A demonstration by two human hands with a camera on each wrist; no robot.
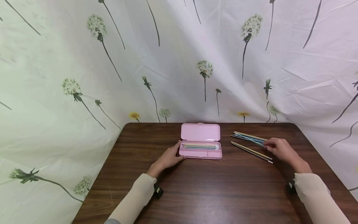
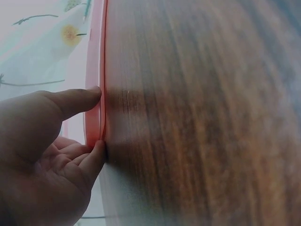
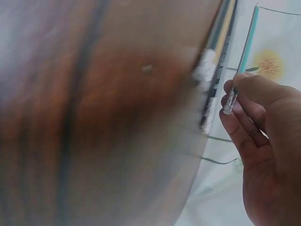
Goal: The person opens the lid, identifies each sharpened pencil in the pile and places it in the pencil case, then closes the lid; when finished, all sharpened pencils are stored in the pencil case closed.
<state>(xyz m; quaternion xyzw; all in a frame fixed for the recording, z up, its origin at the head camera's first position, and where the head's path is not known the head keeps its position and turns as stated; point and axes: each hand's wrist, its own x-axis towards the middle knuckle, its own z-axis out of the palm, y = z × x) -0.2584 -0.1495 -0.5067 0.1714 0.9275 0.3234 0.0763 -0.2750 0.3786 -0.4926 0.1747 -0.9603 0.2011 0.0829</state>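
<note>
A pink pencil case (image 1: 200, 150) lies open on the table, its lid folded back toward the wall. Several pencils (image 1: 199, 146) rest side by side in its long rear compartment; the front compartments hold nothing visible. My left hand (image 1: 168, 156) grips the case's left end, with the thumb on one edge and fingers round the corner, as the left wrist view (image 2: 51, 150) also shows. Between thumb and fingers, my right hand (image 1: 282, 151) pinches a teal pencil (image 3: 249, 42) near its eraser end. That pencil slants over a loose group of pencils (image 1: 249, 135) right of the case.
Two more pencils (image 1: 251, 151), one yellowish and one dark, lie nearer me, just left of the right hand. The dark wooden table (image 1: 201, 193) ends at the back against a white floral cloth (image 1: 179, 93).
</note>
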